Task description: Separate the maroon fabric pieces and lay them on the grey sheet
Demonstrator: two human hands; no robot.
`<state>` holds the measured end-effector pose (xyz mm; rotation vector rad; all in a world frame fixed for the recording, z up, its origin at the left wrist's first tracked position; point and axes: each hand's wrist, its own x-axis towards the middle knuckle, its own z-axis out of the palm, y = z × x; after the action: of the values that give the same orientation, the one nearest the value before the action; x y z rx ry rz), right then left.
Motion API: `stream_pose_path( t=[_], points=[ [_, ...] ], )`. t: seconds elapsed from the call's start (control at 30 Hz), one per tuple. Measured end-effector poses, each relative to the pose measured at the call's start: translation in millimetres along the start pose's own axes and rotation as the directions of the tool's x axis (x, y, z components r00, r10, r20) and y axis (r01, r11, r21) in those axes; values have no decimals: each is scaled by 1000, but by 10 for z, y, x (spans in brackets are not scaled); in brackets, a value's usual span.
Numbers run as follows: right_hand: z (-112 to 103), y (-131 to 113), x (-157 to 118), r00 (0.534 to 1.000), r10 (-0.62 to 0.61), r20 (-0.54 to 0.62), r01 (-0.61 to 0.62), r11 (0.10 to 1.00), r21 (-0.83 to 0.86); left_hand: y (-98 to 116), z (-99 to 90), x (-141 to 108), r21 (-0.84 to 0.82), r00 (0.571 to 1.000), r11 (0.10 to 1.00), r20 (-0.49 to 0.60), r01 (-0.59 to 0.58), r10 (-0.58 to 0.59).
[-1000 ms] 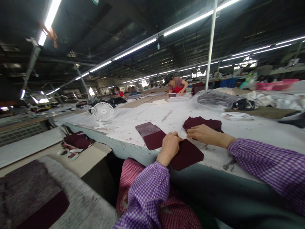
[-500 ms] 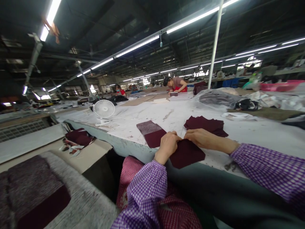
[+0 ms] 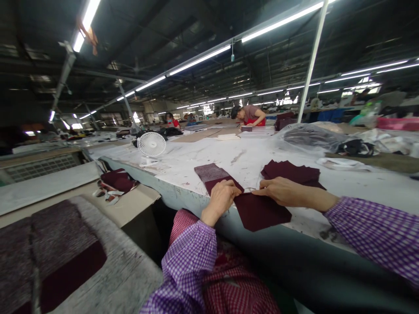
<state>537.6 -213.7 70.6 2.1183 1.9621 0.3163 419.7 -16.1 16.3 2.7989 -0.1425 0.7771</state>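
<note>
A dark maroon fabric piece (image 3: 262, 213) hangs partly over the front edge of the white table. My left hand (image 3: 222, 198) pinches its upper left corner. My right hand (image 3: 278, 191) has its fingers closed on the same piece's top edge, to the right of the left hand. Behind my left hand lies a two-tone piece (image 3: 212, 173), speckled grey at the back and maroon in front. A fanned stack of maroon pieces (image 3: 291, 171) rests just beyond my right hand.
A small white fan (image 3: 151, 144) stands at the table's left edge. Maroon scraps (image 3: 118, 181) lie on cardboard at left. Speckled panels (image 3: 65, 235) cover a grey surface at lower left. Clear plastic (image 3: 307, 136) is at right. A person (image 3: 250, 115) bends over the table far off.
My left hand has moved left, to the maroon piece's corner, and my hands are farther apart. The whole view has shifted slightly.
</note>
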Motion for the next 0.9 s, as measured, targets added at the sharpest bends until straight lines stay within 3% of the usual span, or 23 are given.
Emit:
stream_pose_path(
  t=[0.23,0.33,0.5,0.8,0.9],
  points=[
    [-192,-103,199,987,-51,154,73,987,-144,31,-19,-29,111,997,991,-2,-77,78],
    [-282,-120,246,978,-84,191,108,987,-121,-20,5,-33,-35,999,999,-32,-31,30],
    [-352,-123,245,973,-35,226,57,994,-89,-160,22,-52,-333,996,942,-60,49,-73],
    [-332,-125,289,965,-48,259,79,991,-111,-170,-9,-91,-405,995,913,-70,42,-77],
    [-342,-141,332,960,-47,276,86,988,-131,-215,7,-93,-483,989,871,-69,84,-134]
  ],
)
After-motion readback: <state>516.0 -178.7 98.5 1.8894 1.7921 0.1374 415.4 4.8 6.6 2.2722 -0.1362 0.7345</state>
